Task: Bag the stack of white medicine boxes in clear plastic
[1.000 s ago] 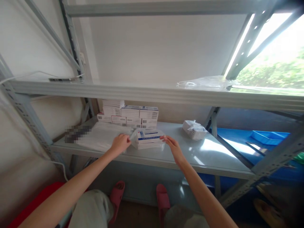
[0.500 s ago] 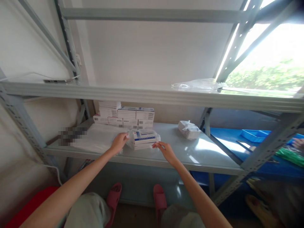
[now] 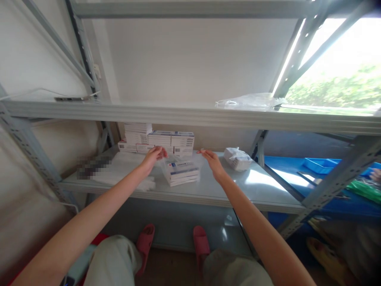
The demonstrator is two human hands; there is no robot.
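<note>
In the head view, the left hand (image 3: pixel 154 158) pinches a clear bag (image 3: pixel 164 169) around stacked boxes (image 3: pixel 183 173) on the lower shelf (image 3: pixel 217 192); the right hand's (image 3: pixel 212 162) fingertips nearly meet, their grip on the film unclear. Behind stand more boxes (image 3: pixel 171 139).

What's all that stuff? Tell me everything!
Bagged boxes: several, white and blue, middle shelf, front
Stacked boxes: many, white, middle shelf, back
Wrapped bundle: one, white, middle shelf, right
Plastic sheets: count unclear, whitish, middle shelf, left
Blurred patch: one, dark, far left
Thin object: one, dark, upper shelf, left
Loose plastic: count unclear, clear, upper shelf, right
Rack: one, grey, across the view
Trays: count unclear, blue, blue table
Shiny thing: one, green, right edge
Window: one, bright, upper right
Slippers: two, pink, bottom
Trousers: one pair, pale, bottom
Left hand: one, bare, pinching clear bag
Right hand: one, bare, right of bagged boxes
</note>
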